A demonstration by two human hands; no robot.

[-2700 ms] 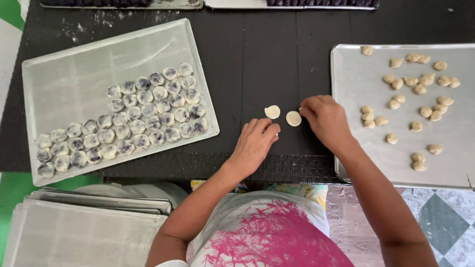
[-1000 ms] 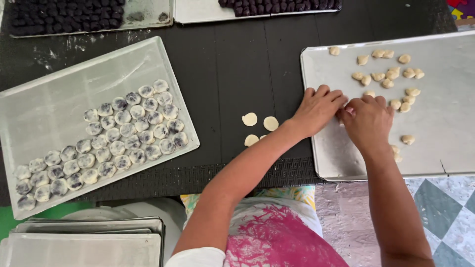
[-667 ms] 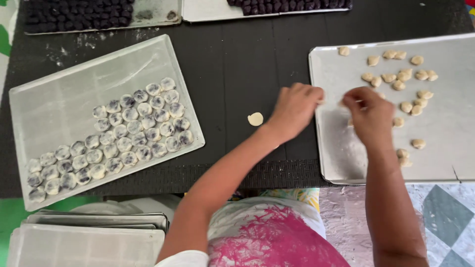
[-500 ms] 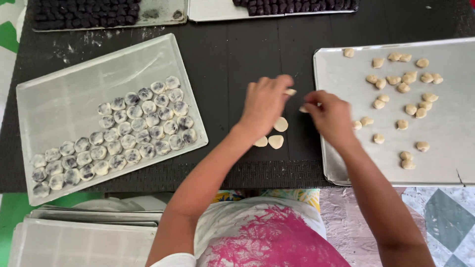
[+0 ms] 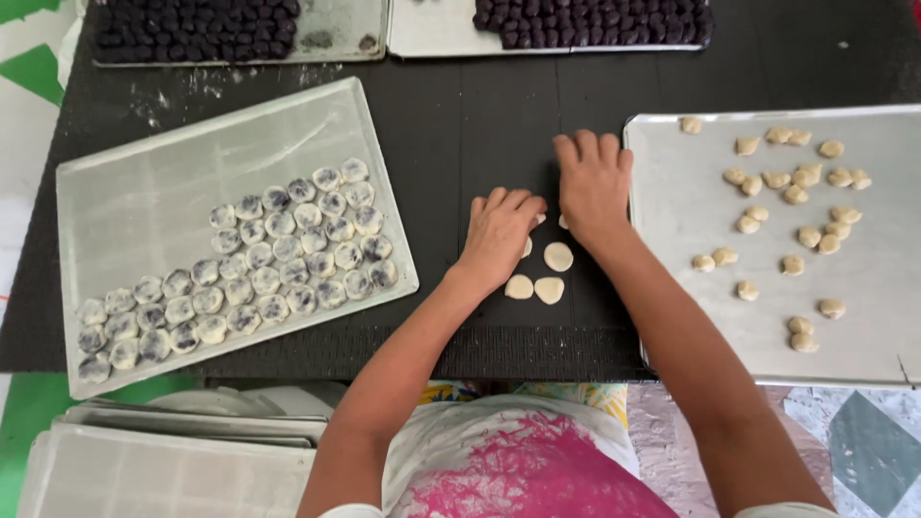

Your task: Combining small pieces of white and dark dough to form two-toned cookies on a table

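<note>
Both hands, left hand (image 5: 499, 235) and right hand (image 5: 593, 182), are laid flat, fingers spread, on dough discs (image 5: 547, 273) mid-bench; even, light pressing is advised.

Black ribbed mat (image 5: 480, 115) covers the table — dusted with flour at the upper left. On it: a left tray (image 5: 134, 192) tilted askew, a right tray (image 5: 863, 336) squared to the edge, two far trays (image 5: 345, 29) at the top. Between the near trays, three pale dough discs (image 5: 549, 288) lie bare on the mat — close together.
</note>
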